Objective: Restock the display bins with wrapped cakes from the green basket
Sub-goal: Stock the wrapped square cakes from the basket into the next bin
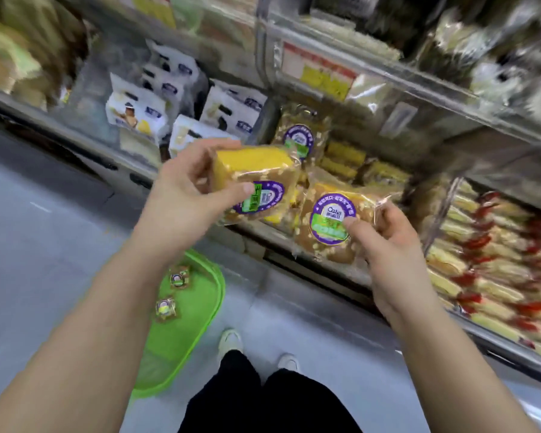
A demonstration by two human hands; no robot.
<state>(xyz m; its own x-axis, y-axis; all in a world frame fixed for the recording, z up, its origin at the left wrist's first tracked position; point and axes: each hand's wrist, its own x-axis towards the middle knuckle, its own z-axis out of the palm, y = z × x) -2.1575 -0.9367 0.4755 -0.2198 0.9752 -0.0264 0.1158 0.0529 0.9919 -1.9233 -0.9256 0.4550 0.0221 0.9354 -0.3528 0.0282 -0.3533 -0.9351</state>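
Grey floor [44,232] runs along a shelf unit of clear-fronted display bins [294,245], much of it blurred. Both arms reach toward the middle bin, each hand clamped on one wrapped cake.

Left hand [185,195] pinches a cake [253,179] by its near end, thumb lying on the round purple-and-green label, fingers curled behind. This cake is a yellow sponge wedge with a brown, nut-speckled crust in clear wrap; its long axis slants from the hand up and to the right, the cut yellow face turned upward. It hangs above the front edge of the bin.

Right hand [388,239] grips a second cake [328,226], thumb on the label's lower right and fingers curled round the crinkled wrap edge. Label faces the camera, brown top showing, the cake lying roughly flat at the bin's front lip.

Behind them at least one more labelled cake [300,135] stands upright in the bin.

Below the left forearm, a green basket [194,307] sits on the floor with two small wrapped cakes [172,292] visible inside.

White packets [144,110] fill the bin to the left; red-and-yellow packs [487,260] fill the one to the right.
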